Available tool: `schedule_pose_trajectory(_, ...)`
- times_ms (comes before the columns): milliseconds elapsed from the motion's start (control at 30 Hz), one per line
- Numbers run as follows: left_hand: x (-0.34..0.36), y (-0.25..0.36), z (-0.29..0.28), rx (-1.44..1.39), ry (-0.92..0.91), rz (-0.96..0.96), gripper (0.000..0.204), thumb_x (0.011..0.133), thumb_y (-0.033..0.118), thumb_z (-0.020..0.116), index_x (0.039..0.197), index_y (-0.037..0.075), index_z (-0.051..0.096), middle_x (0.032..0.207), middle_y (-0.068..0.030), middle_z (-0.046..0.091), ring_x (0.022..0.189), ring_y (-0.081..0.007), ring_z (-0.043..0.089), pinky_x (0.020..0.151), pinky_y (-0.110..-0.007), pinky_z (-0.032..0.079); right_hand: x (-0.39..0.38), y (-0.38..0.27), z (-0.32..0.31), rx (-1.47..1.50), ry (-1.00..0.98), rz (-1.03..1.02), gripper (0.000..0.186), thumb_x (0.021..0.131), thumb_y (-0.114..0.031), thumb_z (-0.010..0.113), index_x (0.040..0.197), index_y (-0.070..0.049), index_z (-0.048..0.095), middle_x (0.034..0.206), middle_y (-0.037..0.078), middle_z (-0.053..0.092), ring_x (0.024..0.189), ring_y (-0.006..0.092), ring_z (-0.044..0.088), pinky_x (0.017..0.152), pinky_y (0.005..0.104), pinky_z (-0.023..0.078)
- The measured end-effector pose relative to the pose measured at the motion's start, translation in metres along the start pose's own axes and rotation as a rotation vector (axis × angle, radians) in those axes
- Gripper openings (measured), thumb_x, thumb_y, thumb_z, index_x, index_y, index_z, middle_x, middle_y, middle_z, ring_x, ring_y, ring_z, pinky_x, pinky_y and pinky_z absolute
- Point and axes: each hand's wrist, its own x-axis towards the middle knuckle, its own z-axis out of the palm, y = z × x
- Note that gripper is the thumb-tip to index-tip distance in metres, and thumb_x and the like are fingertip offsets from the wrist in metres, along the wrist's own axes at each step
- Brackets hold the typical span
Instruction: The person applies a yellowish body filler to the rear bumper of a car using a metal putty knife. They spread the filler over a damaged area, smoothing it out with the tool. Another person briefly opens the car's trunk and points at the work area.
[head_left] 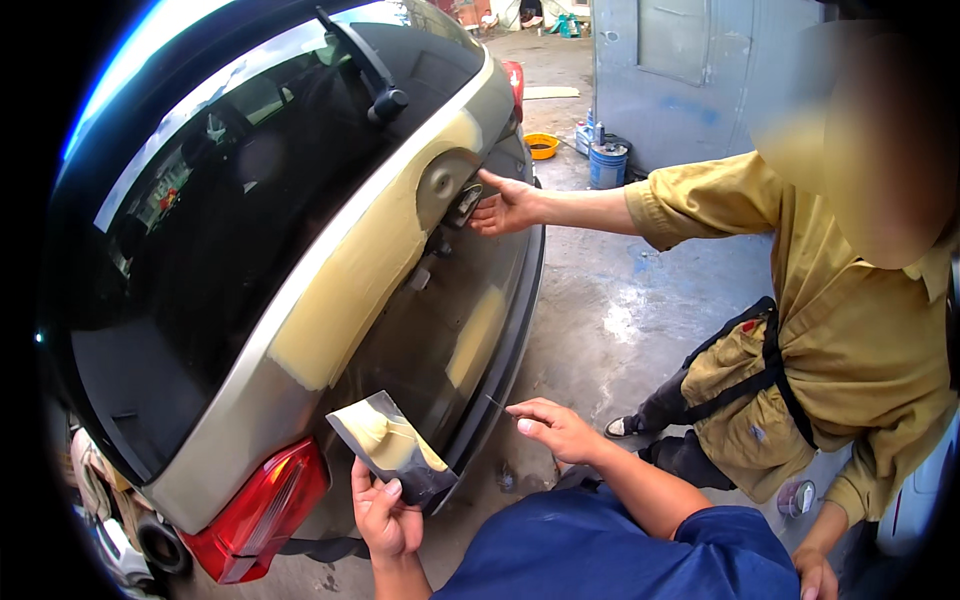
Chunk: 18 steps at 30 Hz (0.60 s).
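My left hand (385,515) grips a dark mixing board (430,480) with pale yellow paste (375,425) on it, near the red tail light (255,510). My right hand (555,430) pinches a thin spreader (498,404), seen edge-on, beside the lower tailgate. The car's tailgate carries a long band of yellow filler (340,280) below the rear window (200,300), and a smaller patch (475,335) lower down. A co-worker's hand (505,205) touches a fitting (465,200) in the recess at the upper right of the band.
The co-worker (815,330) in a khaki jacket stands close on my right. A blue bucket (608,165), spray cans and a yellow basin (540,142) stand by a grey metal wall (715,110). A small can (795,497) sits on the floor. A tyre (160,548) lies at lower left.
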Motion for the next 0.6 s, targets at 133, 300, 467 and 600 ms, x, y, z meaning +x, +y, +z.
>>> schedule_pose_trajectory(133, 0.004, 0.000, 0.004, -0.009, -0.038, -0.019, 0.064, 0.078, -0.008, 0.047, 0.140, 0.002, 0.032, 0.129, -0.0208, 0.052, 0.120, -0.0328, 0.052, 0.102, -0.051, 0.043, -0.005, -0.005, -0.003, -0.010, 0.030, 0.009, 0.042, 0.096, -0.033, 0.051, 0.124, -0.003, 0.057, 0.114, 0.011, 0.057, 0.110, 0.0223, 0.055, 0.096, 0.0322, 0.042)
schedule_pose_trajectory(300, 0.010, -0.007, -0.009, 0.091, -0.123, 0.057, 0.066, 0.075, -0.003, 0.051, 0.139, 0.003, 0.035, 0.132, -0.0149, 0.050, 0.119, -0.0303, 0.052, 0.103, -0.047, 0.042, -0.012, 0.008, 0.001, -0.037, 0.062, -0.008, 0.044, 0.096, -0.038, 0.049, 0.125, -0.006, 0.057, 0.114, 0.012, 0.057, 0.113, 0.0240, 0.054, 0.096, 0.0346, 0.042)
schedule_pose_trajectory(467, 0.006, 0.001, -0.008, 0.042, -0.102, -0.086, 0.058, 0.082, -0.007, 0.051, 0.137, 0.006, 0.041, 0.138, -0.0145, 0.046, 0.126, -0.0319, 0.046, 0.106, -0.050, 0.037, -0.017, 0.004, 0.005, 0.007, 0.033, 0.033, 0.048, 0.097, -0.041, 0.048, 0.127, -0.005, 0.056, 0.117, 0.013, 0.055, 0.113, 0.0230, 0.053, 0.098, 0.0348, 0.041)
schedule_pose_trajectory(600, 0.002, -0.004, -0.009, 0.045, -0.116, -0.036, 0.062, 0.079, -0.005, 0.050, 0.138, 0.005, 0.037, 0.133, -0.0150, 0.049, 0.120, -0.0304, 0.051, 0.102, -0.048, 0.043, -0.021, -0.005, -0.001, 0.020, 0.043, 0.051, 0.048, 0.097, -0.041, 0.048, 0.127, -0.006, 0.056, 0.118, 0.012, 0.055, 0.113, 0.0222, 0.053, 0.098, 0.0343, 0.041)
